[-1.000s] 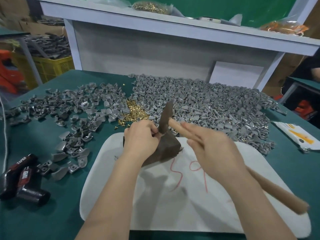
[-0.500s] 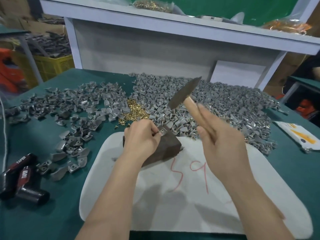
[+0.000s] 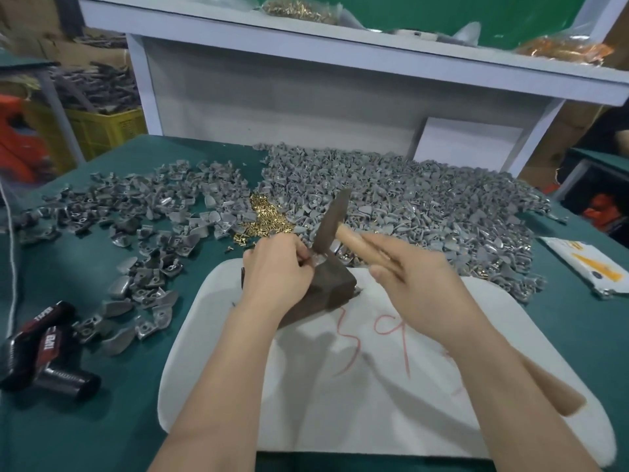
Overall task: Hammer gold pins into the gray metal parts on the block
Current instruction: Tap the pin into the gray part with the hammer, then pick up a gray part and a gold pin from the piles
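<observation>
A dark brown block (image 3: pixel 332 287) stands on a white pad (image 3: pixel 238 369) in the middle of the green table. My left hand (image 3: pixel 275 270) rests over the block's left side and pinches a small gray metal part (image 3: pixel 318 260) on its top. My right hand (image 3: pixel 418 287) grips the wooden handle of a hammer (image 3: pixel 332 219), whose dark head is down on the gray part. A heap of gold pins (image 3: pixel 269 219) lies just behind the block.
A big pile of gray metal parts (image 3: pixel 425 206) covers the table's back right, and a looser scatter of gray parts (image 3: pixel 136 226) lies at the left. A black and red tool (image 3: pixel 37 349) lies at the front left. A white packet (image 3: pixel 585 264) sits at the right edge.
The hammer head was on the block, rose up and to the right half a second ago, and is now down on the gray part again. My left hand has stayed on the block.
</observation>
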### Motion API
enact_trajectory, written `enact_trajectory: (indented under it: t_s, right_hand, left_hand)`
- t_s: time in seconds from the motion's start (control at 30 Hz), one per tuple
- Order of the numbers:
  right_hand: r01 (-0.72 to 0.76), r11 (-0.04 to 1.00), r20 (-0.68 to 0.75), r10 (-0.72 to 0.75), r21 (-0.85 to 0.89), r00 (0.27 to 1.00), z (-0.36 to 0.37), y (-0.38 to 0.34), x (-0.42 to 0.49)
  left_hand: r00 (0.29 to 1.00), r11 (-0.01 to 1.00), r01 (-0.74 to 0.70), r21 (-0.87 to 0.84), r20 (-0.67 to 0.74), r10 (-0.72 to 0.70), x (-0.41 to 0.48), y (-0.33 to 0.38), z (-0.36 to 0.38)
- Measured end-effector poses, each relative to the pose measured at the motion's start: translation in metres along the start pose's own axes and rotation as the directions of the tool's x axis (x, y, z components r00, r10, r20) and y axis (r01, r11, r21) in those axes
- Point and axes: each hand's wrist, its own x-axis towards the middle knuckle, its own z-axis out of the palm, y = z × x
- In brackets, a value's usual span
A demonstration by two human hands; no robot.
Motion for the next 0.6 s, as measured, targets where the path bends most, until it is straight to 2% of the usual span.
enact_trajectory:
  t_s: [0.1, 0.23, 0.3, 0.37, 0.47, 0.53, 0.6]
  right_hand:
    - [-0.095, 0.984, -0.035, 0.102, 0.148, 0.994, 0.009, 0.013, 0.02]
    - [-0.316, 0.846, 0.101, 0.302, 0.431, 0.948, 0.028, 0.029, 0.031]
    - [-0.36, 0.847, 0.126, 0.338, 0.391, 0.933, 0.034, 0.036, 0.032]
    - [-0.342, 0.908, 0.118, 0.322, 0.241, 0.939, 0.036, 0.039, 0.031]
    - [-0.337, 0.941, 0.092, 0.334, 0.021, 0.938, 0.034, 0.037, 0.028]
    - [-0.285, 0.958, -0.02, 0.284, -0.029, 0.959, 0.033, 0.032, 0.026]
    - [-0.126, 0.991, -0.185, 0.132, 0.042, 0.974, 0.03, 0.021, 0.027]
  left_hand:
    - [1.0, 1.0, -0.003, 0.016, -0.004, 0.003, 0.0, 0.001, 0.001]
    - [1.0, 1.0, 0.009, 0.024, -0.027, -0.009, 0.003, 0.0, 0.004]
    - [0.999, 0.999, 0.012, 0.031, -0.043, -0.01, 0.004, -0.001, 0.005]
    - [0.999, 1.0, 0.01, 0.022, -0.053, -0.008, 0.004, -0.001, 0.004]
    - [0.998, 1.0, 0.0, -0.005, -0.057, 0.0, 0.005, 0.0, 0.003]
    - [0.998, 0.999, -0.015, -0.033, -0.062, 0.013, 0.004, 0.001, 0.004]
    - [0.996, 0.996, -0.049, -0.069, -0.077, 0.044, 0.004, 0.001, 0.004]
